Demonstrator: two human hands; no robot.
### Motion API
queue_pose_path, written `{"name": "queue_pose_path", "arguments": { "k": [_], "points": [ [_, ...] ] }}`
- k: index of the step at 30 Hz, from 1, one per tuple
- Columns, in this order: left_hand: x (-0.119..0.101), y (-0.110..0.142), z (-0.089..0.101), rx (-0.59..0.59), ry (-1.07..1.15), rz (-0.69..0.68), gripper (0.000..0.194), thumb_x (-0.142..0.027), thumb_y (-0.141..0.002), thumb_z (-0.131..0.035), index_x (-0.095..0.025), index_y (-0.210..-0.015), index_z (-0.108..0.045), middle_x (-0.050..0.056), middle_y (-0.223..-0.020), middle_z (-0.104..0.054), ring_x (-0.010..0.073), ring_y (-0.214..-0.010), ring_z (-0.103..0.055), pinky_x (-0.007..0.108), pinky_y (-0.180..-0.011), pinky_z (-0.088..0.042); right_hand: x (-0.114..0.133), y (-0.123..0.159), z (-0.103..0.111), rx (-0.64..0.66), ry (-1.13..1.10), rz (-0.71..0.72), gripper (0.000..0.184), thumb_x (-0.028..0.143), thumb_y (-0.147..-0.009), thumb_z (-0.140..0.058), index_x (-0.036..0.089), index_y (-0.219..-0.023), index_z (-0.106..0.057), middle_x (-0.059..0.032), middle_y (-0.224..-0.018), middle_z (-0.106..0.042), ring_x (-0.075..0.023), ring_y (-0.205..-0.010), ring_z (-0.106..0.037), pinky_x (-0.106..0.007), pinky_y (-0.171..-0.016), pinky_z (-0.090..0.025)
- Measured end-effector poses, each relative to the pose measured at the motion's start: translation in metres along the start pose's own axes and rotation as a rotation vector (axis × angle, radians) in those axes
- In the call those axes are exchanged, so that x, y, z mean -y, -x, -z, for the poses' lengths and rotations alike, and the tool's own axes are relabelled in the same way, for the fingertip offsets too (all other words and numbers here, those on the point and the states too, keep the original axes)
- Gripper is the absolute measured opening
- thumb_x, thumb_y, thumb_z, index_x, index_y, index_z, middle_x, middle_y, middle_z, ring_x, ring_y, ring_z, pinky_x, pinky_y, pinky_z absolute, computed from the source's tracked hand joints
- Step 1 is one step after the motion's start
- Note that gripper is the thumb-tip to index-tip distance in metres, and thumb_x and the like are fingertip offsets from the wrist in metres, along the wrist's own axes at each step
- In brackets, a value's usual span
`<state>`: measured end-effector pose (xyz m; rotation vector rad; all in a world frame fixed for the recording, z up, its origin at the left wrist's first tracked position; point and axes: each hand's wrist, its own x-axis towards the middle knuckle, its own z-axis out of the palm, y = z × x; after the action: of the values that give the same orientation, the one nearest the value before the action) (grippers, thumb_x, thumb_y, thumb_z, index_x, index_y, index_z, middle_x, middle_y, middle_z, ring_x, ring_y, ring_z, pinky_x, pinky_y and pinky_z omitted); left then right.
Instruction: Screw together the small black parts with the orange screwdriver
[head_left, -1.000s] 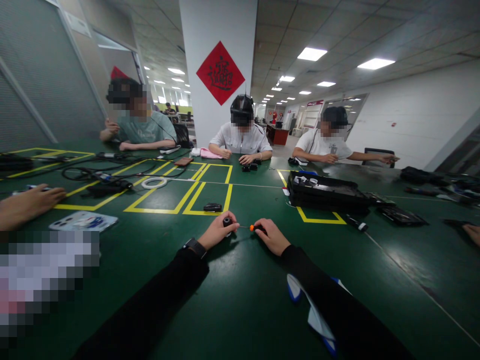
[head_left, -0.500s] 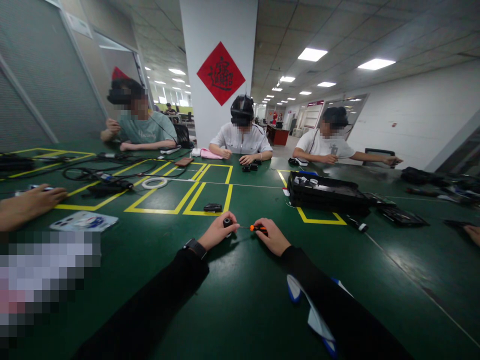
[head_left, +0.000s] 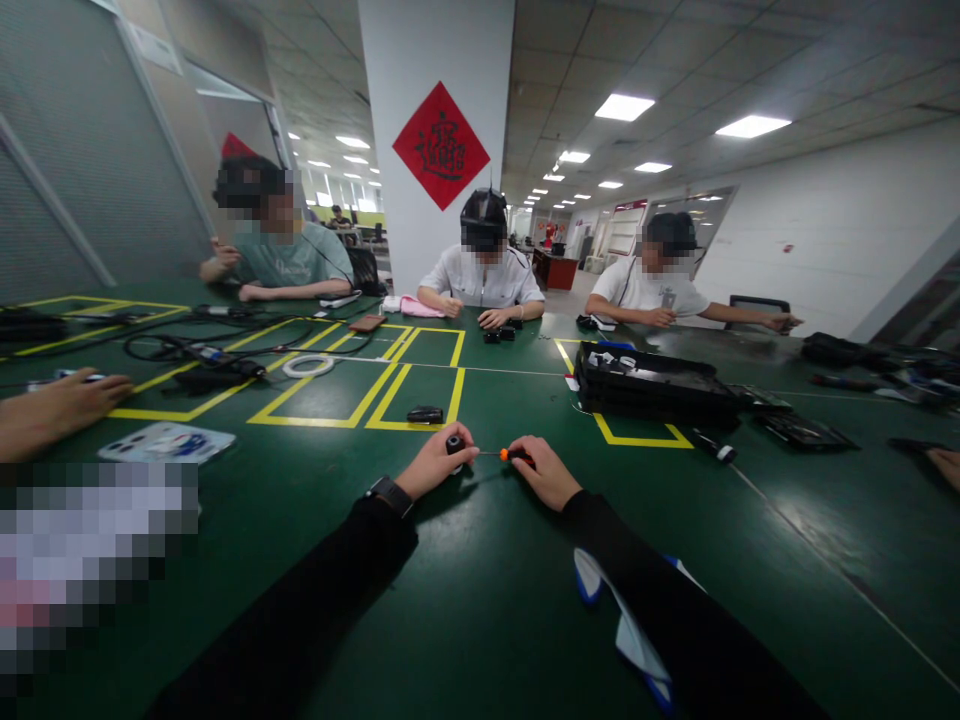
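Note:
On the green table (head_left: 480,590) my left hand (head_left: 435,464) is closed around a small black cylindrical part (head_left: 454,443), pinning it to the surface. To its right, my right hand (head_left: 544,471) grips a small screwdriver with an orange and black handle (head_left: 516,456). The thin shaft points left and its tip meets the black part. Both sleeves are black, and a dark watch (head_left: 388,494) sits on my left wrist. A small black device (head_left: 425,414) lies just beyond my hands inside a yellow-taped box.
Three people sit across the table. Another person's hand (head_left: 64,405) rests at the left by a printed card (head_left: 166,441). A black case (head_left: 654,386) lies right of centre. Cables and a tape roll (head_left: 308,366) are at the back left. White and blue sheets (head_left: 626,630) lie under my right arm.

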<state>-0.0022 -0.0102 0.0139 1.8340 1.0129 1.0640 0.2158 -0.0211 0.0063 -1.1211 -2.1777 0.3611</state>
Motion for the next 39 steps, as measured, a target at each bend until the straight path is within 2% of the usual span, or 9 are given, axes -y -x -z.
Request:
{"name": "queue_pose_path", "arguments": {
  "k": [6, 10, 14, 22, 25, 28, 39],
  "points": [
    [0.0002, 0.0, -0.0002, 0.001, -0.004, -0.008, 0.021, -0.036, -0.072, -0.056, -0.016, -0.078, -0.05, -0.002, -0.065, -0.056, 0.0111, -0.062, -0.054, 0.025, -0.065, -0.041, -0.0016, -0.0004, -0.0024, 0.003, 0.018, -0.022, 0.015, 0.016, -0.08, -0.046, 0.017, -0.093, -0.054, -0.0052, -0.091, -0.055, -0.0174, -0.087, -0.046, -0.032, -0.08, -0.035],
    [0.0038, -0.0012, -0.0001, 0.002, -0.028, -0.004, 0.022, -0.037, -0.073, -0.055, -0.017, -0.079, -0.05, -0.002, -0.066, -0.056, 0.0109, -0.061, -0.053, 0.024, -0.063, -0.041, -0.0023, 0.0007, -0.0036, -0.008, 0.02, -0.018, 0.02, 0.019, -0.081, -0.047, 0.017, -0.1, -0.052, -0.0064, -0.097, -0.054, -0.0176, -0.091, -0.046, -0.033, -0.084, -0.035],
    [0.0049, -0.0016, 0.0002, 0.0, -0.035, -0.008, 0.022, -0.037, -0.073, -0.056, -0.017, -0.079, -0.05, -0.002, -0.066, -0.056, 0.0112, -0.062, -0.053, 0.024, -0.063, -0.041, -0.002, 0.0008, -0.0031, 0.008, 0.036, -0.011, 0.017, 0.02, -0.084, -0.042, 0.017, -0.095, -0.055, -0.006, -0.092, -0.055, -0.0171, -0.09, -0.046, -0.033, -0.083, -0.035],
    [0.0023, -0.001, 0.0001, 0.003, -0.003, 0.002, 0.022, -0.037, -0.072, -0.056, -0.016, -0.078, -0.05, -0.002, -0.065, -0.057, 0.011, -0.061, -0.053, 0.024, -0.063, -0.041, -0.0005, 0.0017, -0.002, -0.006, 0.01, -0.008, 0.017, 0.02, -0.079, -0.051, 0.018, -0.095, -0.054, -0.0051, -0.093, -0.055, -0.0174, -0.088, -0.046, -0.032, -0.08, -0.036],
    [0.0017, -0.0006, -0.0002, -0.003, -0.001, -0.003, 0.021, -0.036, -0.072, -0.056, -0.016, -0.078, -0.051, -0.002, -0.065, -0.057, 0.0111, -0.061, -0.053, 0.024, -0.063, -0.041, -0.001, 0.0011, -0.0025, -0.004, 0.014, -0.028, 0.018, 0.021, -0.083, -0.044, 0.018, -0.097, -0.055, -0.0055, -0.093, -0.056, -0.0169, -0.09, -0.046, -0.032, -0.082, -0.035],
    [0.0009, -0.0005, -0.0003, -0.003, 0.002, 0.015, 0.022, -0.036, -0.071, -0.056, -0.016, -0.078, -0.051, -0.002, -0.065, -0.057, 0.0112, -0.06, -0.053, 0.024, -0.062, -0.041, -0.0019, -0.0001, -0.0027, 0.01, 0.023, -0.025, 0.02, 0.02, -0.086, -0.038, 0.017, -0.09, -0.058, -0.0054, -0.089, -0.057, -0.0164, -0.088, -0.047, -0.032, -0.082, -0.035],
    [0.0013, -0.0009, 0.0003, -0.007, -0.031, -0.001, 0.02, -0.034, -0.071, -0.057, -0.016, -0.078, -0.051, -0.002, -0.066, -0.057, 0.0109, -0.061, -0.053, 0.024, -0.062, -0.041, -0.0021, 0.0009, -0.0017, 0.008, 0.013, -0.025, 0.013, 0.019, -0.08, -0.049, 0.018, -0.092, -0.054, -0.0049, -0.09, -0.056, -0.0172, -0.086, -0.047, -0.032, -0.079, -0.036]
  ]
}}
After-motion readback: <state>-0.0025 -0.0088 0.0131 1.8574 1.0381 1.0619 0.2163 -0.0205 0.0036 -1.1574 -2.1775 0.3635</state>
